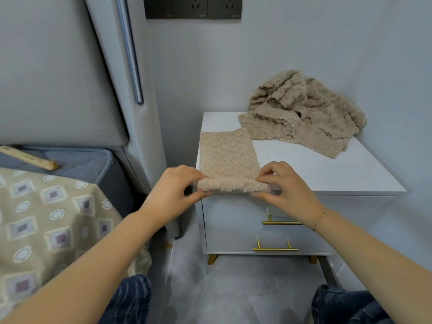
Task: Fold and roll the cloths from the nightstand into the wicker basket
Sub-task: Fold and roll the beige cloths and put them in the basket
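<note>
The left hand (pixel 174 190) pinches the left end of a rolled-up edge of a beige cloth (pixel 228 155), thumb below and fingers curled over the top. The right hand (pixel 284 185) pinches the right end of the same roll in the same manner, fingertips bent down onto the fabric and thumb tucked beneath. Both forearms reach in from the lower corners of the view and angle toward each other, with the wrists nearly level; a thin bracelet (pixel 321 216) circles the right wrist.

The roll runs left to right along the front edge of the nightstand (pixel 327 174), near its front left corner. The unrolled part of the cloth lies flat as a narrow strip, its long axis pointing away from the person toward the back edge, along the left side of the top.

At the back right corner of the nightstand sits a crumpled pile of beige cloths (pixel 304 108), its near edge touching the far end of the flat strip. Two drawers with gold handles (pixel 274 249) face the person. A bed with a patterned cover (pixel 46 218) stands to the left.
</note>
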`<state>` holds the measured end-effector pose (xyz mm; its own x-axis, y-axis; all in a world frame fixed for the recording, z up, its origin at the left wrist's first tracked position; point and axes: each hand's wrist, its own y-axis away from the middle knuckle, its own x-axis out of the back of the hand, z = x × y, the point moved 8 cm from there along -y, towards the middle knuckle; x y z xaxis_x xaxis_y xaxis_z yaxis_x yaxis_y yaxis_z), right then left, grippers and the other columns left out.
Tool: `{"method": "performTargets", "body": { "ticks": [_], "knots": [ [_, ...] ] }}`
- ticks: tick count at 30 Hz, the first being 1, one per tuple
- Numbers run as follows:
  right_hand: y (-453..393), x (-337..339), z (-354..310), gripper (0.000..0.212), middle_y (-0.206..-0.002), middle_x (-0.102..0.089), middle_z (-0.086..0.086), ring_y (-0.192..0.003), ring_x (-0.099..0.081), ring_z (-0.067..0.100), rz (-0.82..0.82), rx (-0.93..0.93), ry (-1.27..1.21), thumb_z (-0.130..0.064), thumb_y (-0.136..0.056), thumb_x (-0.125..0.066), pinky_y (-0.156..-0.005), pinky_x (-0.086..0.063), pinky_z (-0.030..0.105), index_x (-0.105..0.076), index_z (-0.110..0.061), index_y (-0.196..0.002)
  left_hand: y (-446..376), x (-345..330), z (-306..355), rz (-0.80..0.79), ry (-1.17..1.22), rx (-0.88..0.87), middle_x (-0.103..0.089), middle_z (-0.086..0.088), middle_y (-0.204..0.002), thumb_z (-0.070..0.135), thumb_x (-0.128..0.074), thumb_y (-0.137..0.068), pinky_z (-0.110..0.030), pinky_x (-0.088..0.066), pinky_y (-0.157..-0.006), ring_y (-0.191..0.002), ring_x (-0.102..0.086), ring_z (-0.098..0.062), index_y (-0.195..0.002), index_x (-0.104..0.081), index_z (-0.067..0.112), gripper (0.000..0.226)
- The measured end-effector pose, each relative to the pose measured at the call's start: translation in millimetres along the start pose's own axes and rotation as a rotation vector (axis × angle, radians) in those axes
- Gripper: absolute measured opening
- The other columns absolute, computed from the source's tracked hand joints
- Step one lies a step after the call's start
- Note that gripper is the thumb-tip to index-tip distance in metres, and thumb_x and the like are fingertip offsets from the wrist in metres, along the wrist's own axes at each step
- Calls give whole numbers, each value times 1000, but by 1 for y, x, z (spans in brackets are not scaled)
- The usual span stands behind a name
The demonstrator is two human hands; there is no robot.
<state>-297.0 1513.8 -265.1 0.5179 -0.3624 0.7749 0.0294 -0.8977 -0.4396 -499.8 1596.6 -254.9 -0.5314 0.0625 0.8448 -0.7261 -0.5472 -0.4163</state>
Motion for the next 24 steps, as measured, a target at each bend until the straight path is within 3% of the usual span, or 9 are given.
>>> {"method": "performTargets", "body": {
  "ticks": [2, 4, 8, 12, 16, 21, 24],
  "knots": [
    [-1, 1, 1, 36, -95, -55, -8, -93, -43, 8, 0, -36, -42, -50, -77, -64, -83, -34, 10, -70, -18, -92, 1, 3, 0, 17, 34, 71, -64, 15, -99, 46, -62, -88, -23, -43, -90, -92, -55, -2, -130, -56, 30, 45],
    [-3, 0, 5, 33, -92, -56, -10, -92, -43, 7, -12, -87, -86, -49, -77, -64, -82, -32, 9, -68, -18, -87, 1, 2, 1, 14, 51, 93, -61, 14, -94, 42, -61, -89, -18, -39, -85, -89, -51, -1, -132, -54, 31, 45],
    [-7, -2, 14, 45, -88, -58, -12, -87, -44, 4, -40, -176, -160, -55, -75, -61, -76, -31, 9, -70, -11, -80, -1, -3, -7, -36, 185, 217, -61, 16, -86, 39, -63, -89, -22, -43, -82, -90, -51, -4, -107, -69, 22, 26],
    [-12, -2, 18, 51, -84, -57, -7, -87, -42, 1, -7, -252, -188, -63, -74, -56, -74, -30, 11, -69, -14, -69, -4, -16, -24, -111, 367, 387, -60, -10, -90, 54, -59, -80, -32, -46, -80, -85, -55, -18, -93, -69, 3, 54],
    [-16, 1, 22, 46, -76, -48, -7, -85, -42, 13, 70, -348, -161, -63, -73, -56, -74, -32, 23, -45, -25, -51, -7, -19, -31, -83, 472, 489, -54, -27, -87, 60, -58, -75, -28, -43, -69, -73, -49, -27, -83, -63, -10, 71],
    [-22, 1, 27, 59, -72, -53, 0, -86, -46, 21, 112, -425, -12, -62, -78, -60, -77, -42, 40, -52, -10, -52, -13, -22, -38, -57, 482, 584, -35, -23, -66, 48, -64, -87, -25, -35, -51, -60, -35, -29, -62, -37, -11, 70],
    [-26, 0, 30, 65, -74, -55, 3, -84, -47, 23, 121, -444, 133, -67, -80, -55, -75, -43, 41, -54, -7, -56, -13, -25, -45, -44, 428, 611, -28, -12, -55, 49, -64, -86, -21, -28, -50, -52, -28, -22, -56, -35, -5, 69]
  ]
}}
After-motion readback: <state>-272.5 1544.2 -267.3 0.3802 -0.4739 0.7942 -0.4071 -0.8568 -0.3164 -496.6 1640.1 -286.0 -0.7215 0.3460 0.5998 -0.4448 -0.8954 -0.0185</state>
